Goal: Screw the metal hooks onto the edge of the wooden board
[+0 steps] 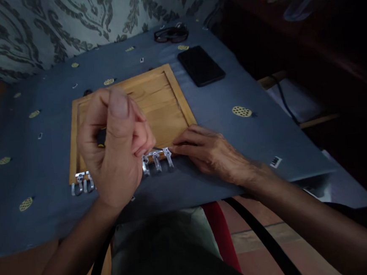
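Observation:
A framed wooden board (151, 110) lies on the table, with a metal rail of hooks (155, 155) along its near edge. Closed in a fist above the board, my left hand (114, 147) grips a screwdriver whose black and yellow handle (101, 137) shows between the fingers. Its thin shaft points right, toward the screw at the rail's right end; the fist hides most of the tool and the rail's middle. My right hand (213, 152) holds the board's near right corner, fingertips beside the rail's end. Its thumb is hidden.
The blue tablecloth (54, 147) has a pineapple print. A black phone (200, 65) lies right of the board, and glasses (171, 35) lie farther back. A patterned wall (98, 17) borders the table's far side. Dark furniture stands at the right.

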Motion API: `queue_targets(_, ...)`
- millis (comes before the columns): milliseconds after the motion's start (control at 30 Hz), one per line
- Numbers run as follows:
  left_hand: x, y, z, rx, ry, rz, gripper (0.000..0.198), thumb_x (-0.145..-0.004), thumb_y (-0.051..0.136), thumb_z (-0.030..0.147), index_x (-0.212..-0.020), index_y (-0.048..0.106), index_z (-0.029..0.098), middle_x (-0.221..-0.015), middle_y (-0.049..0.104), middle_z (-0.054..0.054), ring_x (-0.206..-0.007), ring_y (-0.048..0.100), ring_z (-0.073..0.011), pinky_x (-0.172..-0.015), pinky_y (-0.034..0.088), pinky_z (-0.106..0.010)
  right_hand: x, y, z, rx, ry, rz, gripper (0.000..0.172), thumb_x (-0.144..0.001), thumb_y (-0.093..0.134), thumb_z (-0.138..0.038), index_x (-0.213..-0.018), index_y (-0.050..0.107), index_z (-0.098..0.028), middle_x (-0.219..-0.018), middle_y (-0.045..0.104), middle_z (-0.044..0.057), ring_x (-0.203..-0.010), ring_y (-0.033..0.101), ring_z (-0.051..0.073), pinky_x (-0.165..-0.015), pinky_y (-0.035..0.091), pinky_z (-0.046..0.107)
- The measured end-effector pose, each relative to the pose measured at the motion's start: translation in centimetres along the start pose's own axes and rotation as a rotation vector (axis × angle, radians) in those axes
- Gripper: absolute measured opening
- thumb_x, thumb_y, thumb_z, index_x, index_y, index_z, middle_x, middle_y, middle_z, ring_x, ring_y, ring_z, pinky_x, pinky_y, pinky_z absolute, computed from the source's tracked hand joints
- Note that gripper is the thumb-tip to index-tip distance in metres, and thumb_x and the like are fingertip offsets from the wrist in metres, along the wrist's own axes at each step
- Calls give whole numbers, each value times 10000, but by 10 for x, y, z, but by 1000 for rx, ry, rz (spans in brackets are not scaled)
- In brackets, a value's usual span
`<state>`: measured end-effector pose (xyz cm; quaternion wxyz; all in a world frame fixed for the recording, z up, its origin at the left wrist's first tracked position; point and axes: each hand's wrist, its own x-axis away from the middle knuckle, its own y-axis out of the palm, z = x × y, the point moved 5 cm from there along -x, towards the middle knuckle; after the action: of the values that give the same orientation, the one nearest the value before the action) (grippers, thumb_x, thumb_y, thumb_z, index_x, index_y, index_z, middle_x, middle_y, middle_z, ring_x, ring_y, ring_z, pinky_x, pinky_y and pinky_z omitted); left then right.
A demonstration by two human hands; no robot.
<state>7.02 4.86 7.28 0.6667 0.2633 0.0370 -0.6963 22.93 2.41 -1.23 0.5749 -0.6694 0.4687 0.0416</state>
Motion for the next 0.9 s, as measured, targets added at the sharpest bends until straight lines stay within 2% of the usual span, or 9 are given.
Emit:
queue_targets(133,2,4,-4,-41,-15,-23,378,-954,805,382,-686,616,194,-580,408,37,-433,324,-60,-411,261,-303,0,0,1,-1,-1,7,250,-1042,539,-91,-1109,767,-170,-1000,766,73,-903,647,187,-761,589,326)
queue_targets(300,7,4,-4,-123,-60,-20,351,-939,812,358,-673,627,223,-609,419,10,-524,375,-104,-500,348,-317,0,1,1,-1,8,-9,247,-1015,551,-63,-1102,761,-158,-1026,761,85,-945,641,201,-791,592,336)
queue_targets(433,9,4,-3,-129,-38,-33,265,-927,791,302,-708,667,219,-640,462,7,-593,438,-130,-582,423,-338,1,2,1,7,-2,-16,262,-991,557,-34,-1108,756,-157,-1021,755,85,-953,630,208,-806,590,342)
queue_targets(600,11,3,-3,-185,-82,-20,251,-967,749,305,-731,690,243,-687,508,-20,-668,474,-173,-660,435,-383,-1,3,1,16,-17,-6,252,-988,561,-38,-1100,761,-145,-1001,743,84,-941,623,210,-808,579,338)
queue_targets(900,13,1,-7,-230,-62,-39,278,-962,750,366,-719,659,268,-683,498,-22,-666,465,-189,-658,436,-398,-1,2,1,16,6,-32,273,-1011,533,-66,-1094,770,-173,-996,747,84,-928,623,212,-802,568,357)
